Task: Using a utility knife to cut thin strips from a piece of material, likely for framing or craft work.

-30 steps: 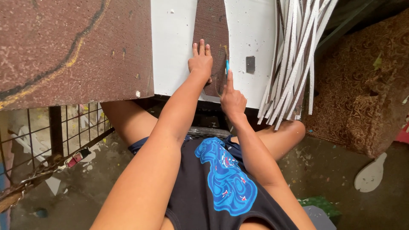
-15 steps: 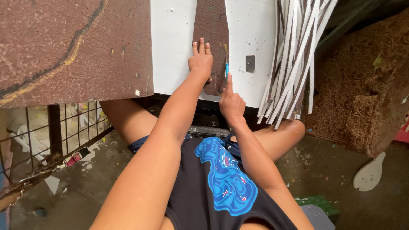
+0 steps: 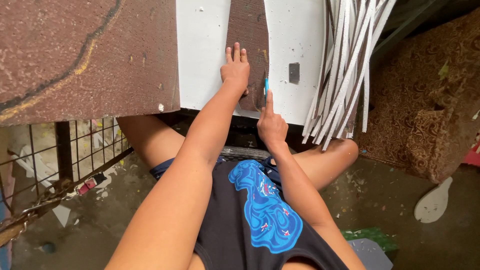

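A narrow brown strip (image 3: 248,35) lies on a white board (image 3: 202,55) in front of me. My left hand (image 3: 236,70) presses flat on the strip, fingers together. My right hand (image 3: 271,125) grips a blue-handled knife (image 3: 266,87), index finger stretched along it, with the blade at the strip's right edge. A small dark square piece (image 3: 294,72) rests on the white board to the right of the knife.
A bundle of long white and brown cut strips (image 3: 345,70) leans at the right of the board. A large brown sheet (image 3: 85,55) covers the left. A wire cage (image 3: 60,160) stands lower left. Patterned brown fabric (image 3: 430,100) sits at right, a white offcut (image 3: 434,202) on the floor.
My right hand with the knife has slid a little toward me along the strip's edge. The left hand stays pressed in place.
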